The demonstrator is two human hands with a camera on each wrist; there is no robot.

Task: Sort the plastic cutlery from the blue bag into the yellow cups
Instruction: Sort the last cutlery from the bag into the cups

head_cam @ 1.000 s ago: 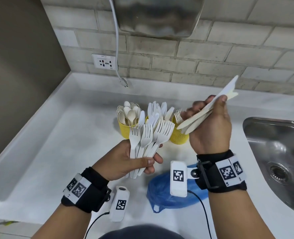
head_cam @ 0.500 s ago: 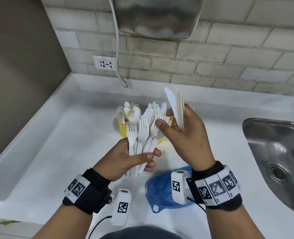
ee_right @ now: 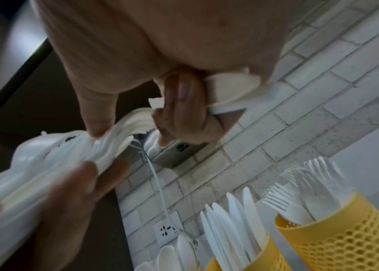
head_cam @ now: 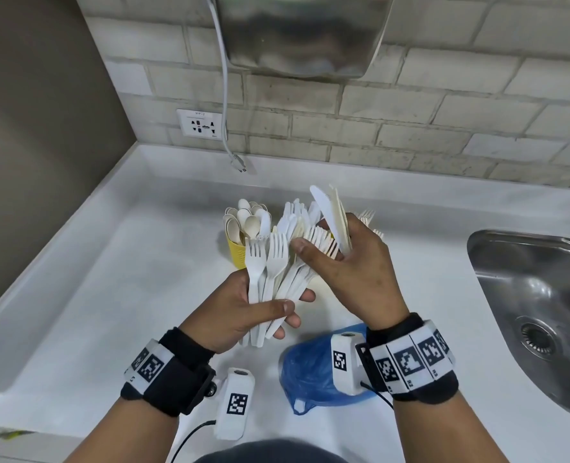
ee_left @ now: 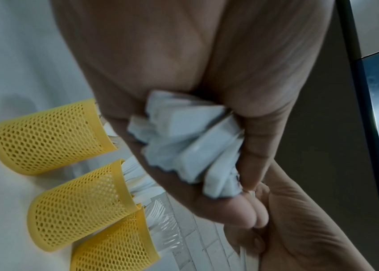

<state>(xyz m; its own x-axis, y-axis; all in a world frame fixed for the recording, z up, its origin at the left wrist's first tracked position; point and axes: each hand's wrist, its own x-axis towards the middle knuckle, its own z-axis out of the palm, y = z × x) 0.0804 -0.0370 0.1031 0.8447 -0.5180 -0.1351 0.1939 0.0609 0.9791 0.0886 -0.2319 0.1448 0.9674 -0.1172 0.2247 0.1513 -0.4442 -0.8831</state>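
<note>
My left hand point(head_cam: 292, 310) grips a fanned bundle of white plastic forks point(head_cam: 270, 262) by their handles, whose ends show in the left wrist view point(ee_left: 191, 146). My right hand point(head_cam: 323, 242) holds a few white knives point(head_cam: 330, 212) upright while its thumb and forefinger touch the fork heads of that bundle point(ee_right: 105, 146). Three yellow mesh cups stand behind: one with spoons point(head_cam: 235, 252), one with knives point(ee_right: 272, 256), one with forks point(ee_right: 336, 243). In the head view the hands hide the knife and fork cups. The blue bag point(head_cam: 310, 372) lies crumpled on the counter under my right wrist.
A steel sink point(head_cam: 527, 295) is sunk into the white counter point(head_cam: 110, 295) at the right. The brick wall carries a socket point(head_cam: 198, 123), a hanging white cable point(head_cam: 225, 95) and a metal box point(head_cam: 303, 31). A dark wall bounds the left.
My right hand has swung left from beside the fork cup to the bundle in my left hand, turning its knives from slanted to upright. The left hand has barely moved.
</note>
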